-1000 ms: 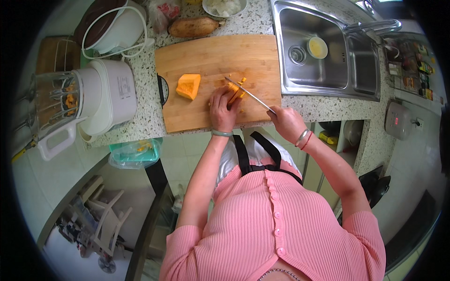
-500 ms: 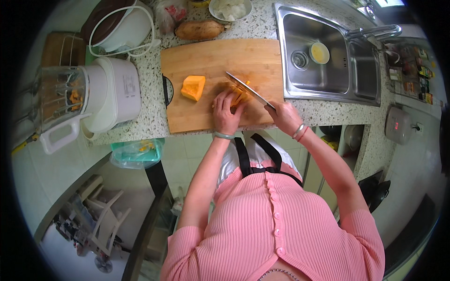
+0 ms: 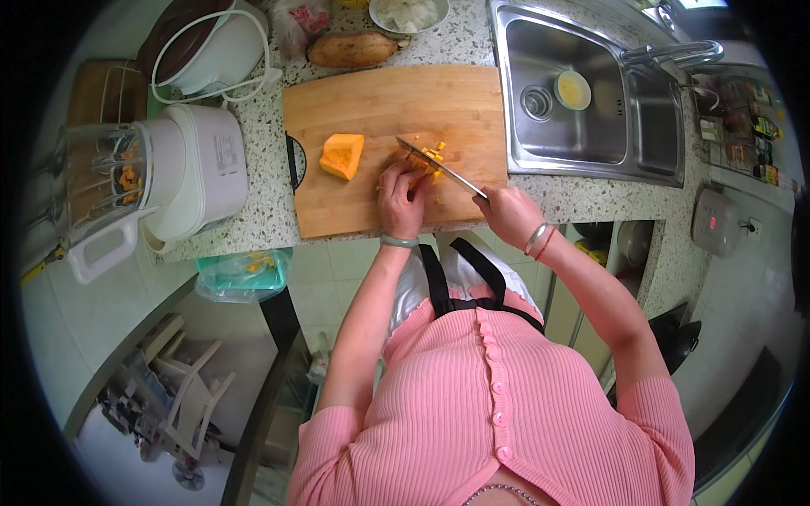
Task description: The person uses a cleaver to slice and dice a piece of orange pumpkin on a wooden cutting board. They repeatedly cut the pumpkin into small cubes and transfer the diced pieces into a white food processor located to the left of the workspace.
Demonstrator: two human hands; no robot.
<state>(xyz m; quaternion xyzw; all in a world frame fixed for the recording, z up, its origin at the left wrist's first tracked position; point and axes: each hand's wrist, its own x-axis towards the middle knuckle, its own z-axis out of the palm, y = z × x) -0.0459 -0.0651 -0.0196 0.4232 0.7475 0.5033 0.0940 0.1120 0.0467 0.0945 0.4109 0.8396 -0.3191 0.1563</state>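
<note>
My right hand (image 3: 511, 216) grips the handle of a kitchen knife (image 3: 456, 176), whose blade slants up and left over the wooden cutting board (image 3: 380, 101). Close beside the blade, my left hand (image 3: 402, 200) has its fingers curled down onto orange pumpkin strips, which it partly hides. Small cut pumpkin pieces (image 3: 436, 153) lie along the far side of the blade. A larger pumpkin chunk (image 3: 342, 156) rests on the board to the left of my left hand, touched by neither hand.
At the right, a steel sink (image 3: 582, 166) holds a small bowl (image 3: 573, 90). A sweet potato (image 3: 353, 51) and a bowl of white food (image 3: 411, 14) lie behind the board. A white blender (image 3: 198, 173) stands left. Below the counter edge hangs a green bin (image 3: 245, 274).
Several pumpkin bits now lie separated past the blade, where they were bunched before. The knife and both hands have shifted slightly; the whole view has drifted a little too.
</note>
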